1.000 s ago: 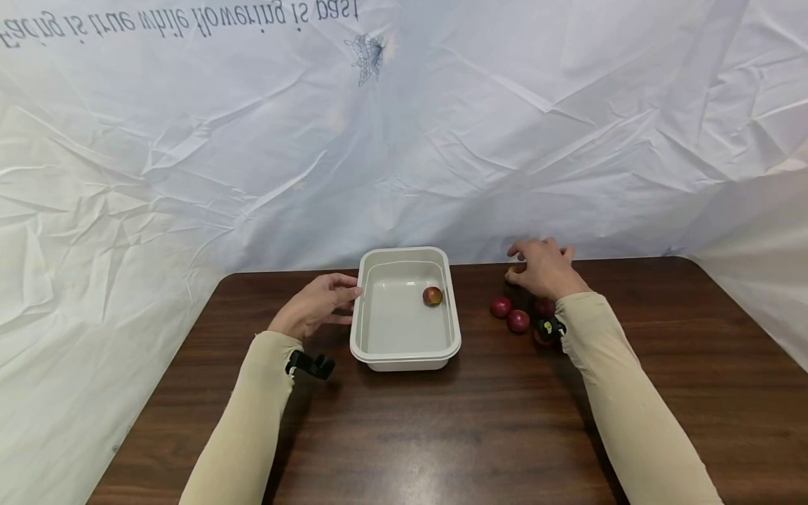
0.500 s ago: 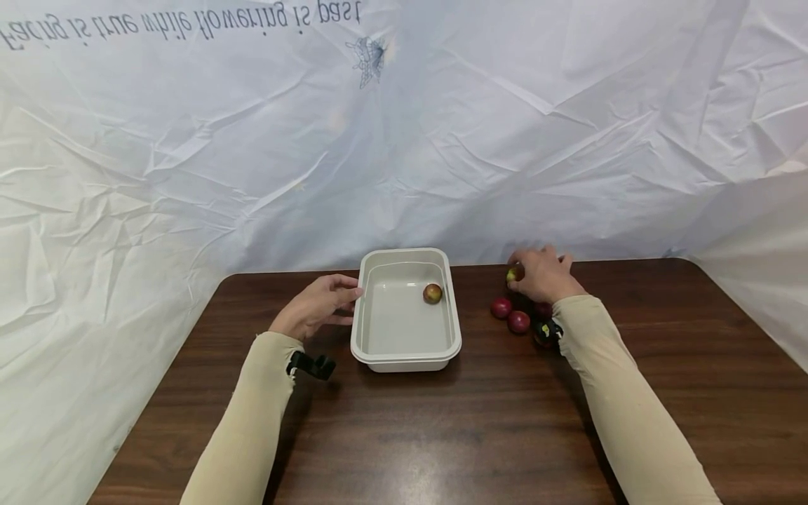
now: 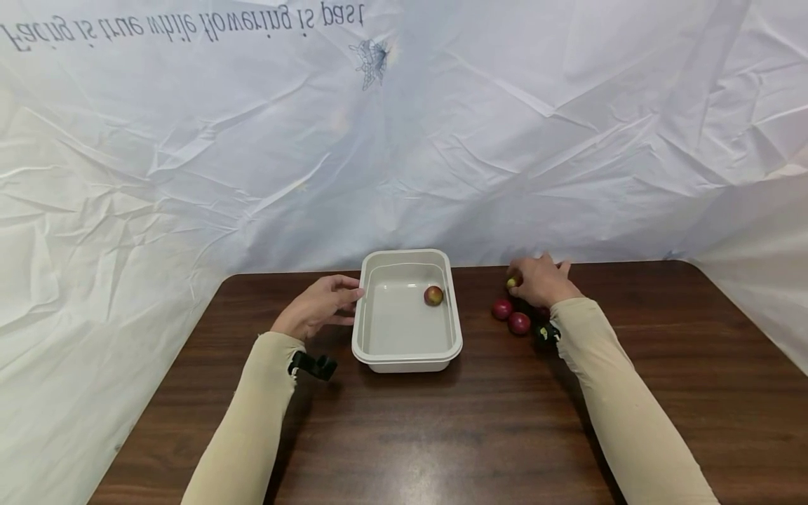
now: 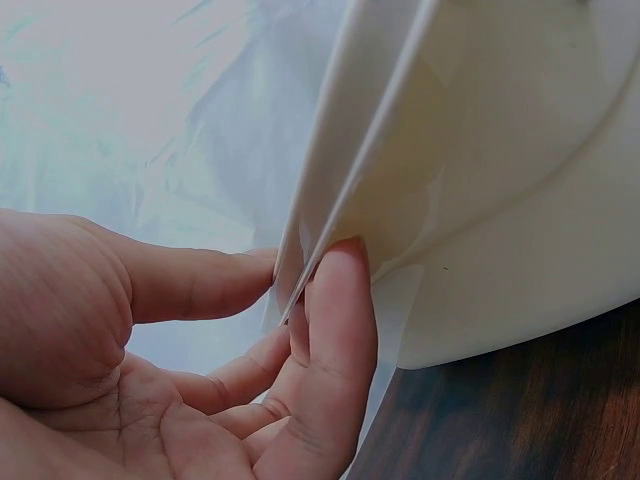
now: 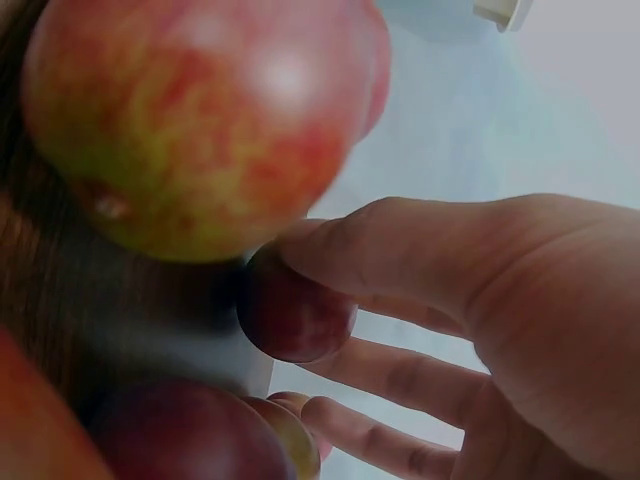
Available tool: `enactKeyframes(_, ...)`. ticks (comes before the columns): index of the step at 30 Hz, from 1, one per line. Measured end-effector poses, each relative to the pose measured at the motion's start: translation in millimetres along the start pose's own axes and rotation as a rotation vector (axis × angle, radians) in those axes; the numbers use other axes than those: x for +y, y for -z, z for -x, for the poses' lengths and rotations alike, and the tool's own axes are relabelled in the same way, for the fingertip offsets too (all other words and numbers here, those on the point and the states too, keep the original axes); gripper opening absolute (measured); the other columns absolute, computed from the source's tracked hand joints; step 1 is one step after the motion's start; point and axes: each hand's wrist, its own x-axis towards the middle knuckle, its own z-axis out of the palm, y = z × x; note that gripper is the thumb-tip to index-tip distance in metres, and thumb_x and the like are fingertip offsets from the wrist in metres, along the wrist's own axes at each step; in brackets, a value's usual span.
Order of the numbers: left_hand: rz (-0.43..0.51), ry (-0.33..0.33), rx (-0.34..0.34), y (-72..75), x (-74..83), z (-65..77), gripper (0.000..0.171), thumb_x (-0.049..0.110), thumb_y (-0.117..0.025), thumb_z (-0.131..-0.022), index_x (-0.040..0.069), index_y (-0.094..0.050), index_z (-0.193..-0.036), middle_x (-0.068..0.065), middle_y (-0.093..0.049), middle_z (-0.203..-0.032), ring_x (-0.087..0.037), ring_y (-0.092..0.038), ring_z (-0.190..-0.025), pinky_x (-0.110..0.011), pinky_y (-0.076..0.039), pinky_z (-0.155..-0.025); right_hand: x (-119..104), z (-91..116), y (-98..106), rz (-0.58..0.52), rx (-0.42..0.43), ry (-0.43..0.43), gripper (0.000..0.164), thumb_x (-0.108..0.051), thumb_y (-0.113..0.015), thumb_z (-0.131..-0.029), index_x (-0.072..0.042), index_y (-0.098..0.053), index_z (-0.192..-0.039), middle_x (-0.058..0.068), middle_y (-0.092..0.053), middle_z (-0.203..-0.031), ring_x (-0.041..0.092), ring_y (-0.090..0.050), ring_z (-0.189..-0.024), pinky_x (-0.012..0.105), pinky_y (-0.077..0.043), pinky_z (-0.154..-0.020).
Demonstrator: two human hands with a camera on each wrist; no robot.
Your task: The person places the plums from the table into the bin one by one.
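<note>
My left hand [image 3: 318, 306] is at the left side of a pale plastic tub [image 3: 404, 358]. In the left wrist view, the thumb [image 4: 205, 284] presses one face of the tub's rim [image 4: 345, 160] and the fingers curl behind it. A single red-and-yellow plum [image 3: 433, 295] lies inside the tub, towards its right wall. Off to the right, my right hand [image 3: 539, 280] pinches another plum [image 5: 295, 310], dark red in the right wrist view, between thumb and fingers. Its yellowish side [image 3: 512, 283] shows by the thumb in the head view.
Two red plums [image 3: 519, 323] [image 3: 502, 308] sit on the brown wooden table [image 3: 404, 435] between tub and right hand. More fruit lies partly hidden under the right wrist; a red-and-yellow plum [image 5: 190, 120] looms close in that wrist view. A white sheet [image 3: 404, 140] hangs behind the table.
My right hand has come down slightly nearer to me, and its thumb and fingers have closed on a plum. The left hand stays at the tub's rim.
</note>
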Motion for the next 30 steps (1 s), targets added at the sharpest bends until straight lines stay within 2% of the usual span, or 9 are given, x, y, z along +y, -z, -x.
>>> enactKeyframes(7,-0.001,0.004,0.003,0.0,-0.3,-0.8,0.043,0.022,-0.057,-0.106,0.004,-0.047,-0.144,-0.017,-0.06,-0.13,-0.024,-0.066,-0.105,-0.036,-0.062,-0.088,0,1,2,-0.007,-0.001,0.003,0.032,-0.02,-0.068,-0.098,-0.007,-0.066,-0.128,0.017,-0.07,-0.117,0.052,-0.041,-0.125,0.072,-0.023,-0.097)
enactKeyframes(16,-0.006,0.001,0.004,0.0,-1.4,-2.0,0.043,0.022,-0.057,-0.106,0.003,-0.047,-0.144,-0.017,-0.061,-0.129,-0.023,-0.066,-0.104,-0.035,-0.063,-0.087,-2,3,7,0.0,0.02,0.004,0.03,-0.024,-0.067,-0.099,-0.01,-0.068,-0.125,0.017,-0.07,-0.117,0.053,-0.044,-0.125,0.066,-0.027,-0.093)
enactKeyframes(22,-0.006,0.002,0.003,0.1,-1.2,-1.7,0.044,0.022,-0.057,-0.106,0.003,-0.047,-0.144,-0.016,-0.061,-0.128,-0.023,-0.066,-0.103,-0.035,-0.063,-0.087,-4,6,12,0.006,0.043,0.015,0.029,-0.025,-0.066,-0.099,-0.012,-0.068,-0.125,0.018,-0.069,-0.119,0.048,-0.049,-0.119,0.059,-0.027,-0.087)
enactKeyframes(30,-0.006,0.001,0.001,0.5,-1.6,-2.0,0.044,0.022,-0.057,-0.106,0.003,-0.046,-0.144,-0.017,-0.061,-0.129,-0.024,-0.066,-0.104,-0.036,-0.063,-0.087,-5,9,18,0.023,0.055,0.031,0.028,-0.026,-0.066,-0.1,-0.013,-0.068,-0.125,0.016,-0.071,-0.119,0.047,-0.052,-0.118,0.063,-0.029,-0.088)
